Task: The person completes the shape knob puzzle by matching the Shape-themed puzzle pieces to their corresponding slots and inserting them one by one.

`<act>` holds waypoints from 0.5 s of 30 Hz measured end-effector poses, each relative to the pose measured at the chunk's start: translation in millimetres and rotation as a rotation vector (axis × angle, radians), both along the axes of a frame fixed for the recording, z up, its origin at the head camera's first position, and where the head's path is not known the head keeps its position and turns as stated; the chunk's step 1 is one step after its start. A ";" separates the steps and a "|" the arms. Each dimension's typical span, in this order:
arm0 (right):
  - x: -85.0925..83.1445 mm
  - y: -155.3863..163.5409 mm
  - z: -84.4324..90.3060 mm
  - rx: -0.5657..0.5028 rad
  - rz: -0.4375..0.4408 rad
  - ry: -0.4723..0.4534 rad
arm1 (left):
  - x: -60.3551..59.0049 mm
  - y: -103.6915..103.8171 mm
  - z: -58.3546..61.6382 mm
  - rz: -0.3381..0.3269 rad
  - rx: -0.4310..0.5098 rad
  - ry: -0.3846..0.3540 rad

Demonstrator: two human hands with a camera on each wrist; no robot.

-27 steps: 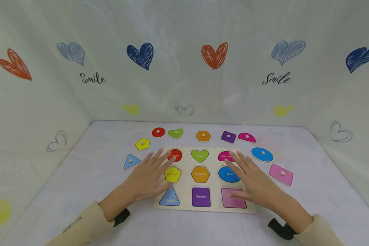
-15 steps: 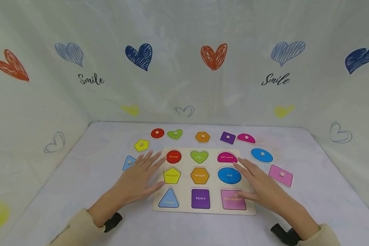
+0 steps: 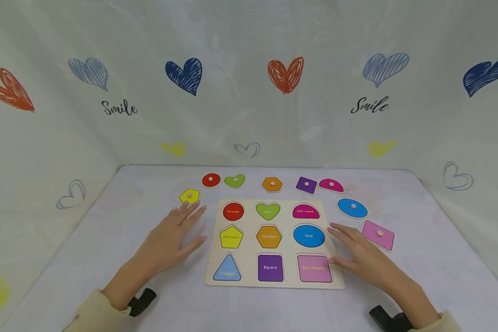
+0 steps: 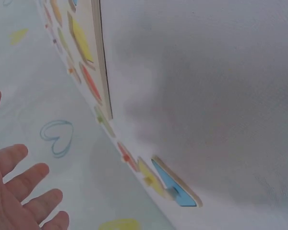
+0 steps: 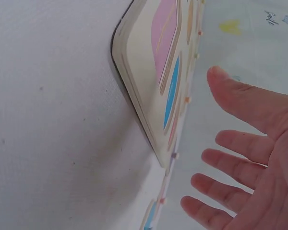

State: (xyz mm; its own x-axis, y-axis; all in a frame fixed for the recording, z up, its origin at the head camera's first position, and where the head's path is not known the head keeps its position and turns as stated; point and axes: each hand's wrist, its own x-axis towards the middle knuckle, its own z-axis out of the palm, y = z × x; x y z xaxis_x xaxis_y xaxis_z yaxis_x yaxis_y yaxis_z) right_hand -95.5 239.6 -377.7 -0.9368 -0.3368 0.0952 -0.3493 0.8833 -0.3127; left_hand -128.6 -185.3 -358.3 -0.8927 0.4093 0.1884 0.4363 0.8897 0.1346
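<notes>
Both hands [image 3: 170,240] beside puzzle board [image 3: 249,279]

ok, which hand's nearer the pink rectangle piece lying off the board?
Right. The right hand lies just left of the pink rectangle piece, fingertips close. The left hand is across the puzzle board, far off.
</notes>
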 end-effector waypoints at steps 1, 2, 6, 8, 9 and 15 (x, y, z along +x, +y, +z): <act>0.0 0.8 -1.0 0.001 0.000 -0.004 | 0.0 -1.4 -0.1 0.009 0.001 -0.005; -0.3 1.6 -2.2 0.002 -0.005 -0.011 | 0.1 -3.0 -0.1 0.017 0.005 -0.010; -1.0 4.0 -7.4 -0.006 -0.010 -0.035 | 0.6 -10.5 0.8 0.049 0.037 -0.033; -1.2 4.7 -10.4 -0.008 -0.013 -0.051 | 0.3 -14.5 0.5 0.063 0.053 -0.043; -1.1 4.9 -11.6 -0.009 -0.012 -0.055 | 0.0 -16.1 0.4 0.070 0.061 -0.048; -0.7 7.5 -16.7 0.005 -0.017 -0.079 | -2.0 -26.1 -0.3 0.112 0.084 -0.075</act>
State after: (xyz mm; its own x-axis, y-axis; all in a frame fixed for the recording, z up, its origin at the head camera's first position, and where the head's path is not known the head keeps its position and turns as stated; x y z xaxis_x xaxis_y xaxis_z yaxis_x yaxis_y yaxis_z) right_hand -96.2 247.1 -394.5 -0.9469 -0.3211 0.0186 -0.3085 0.8905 -0.3344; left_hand -130.6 -211.4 -358.6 -0.9449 0.2918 0.1487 0.3206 0.9166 0.2388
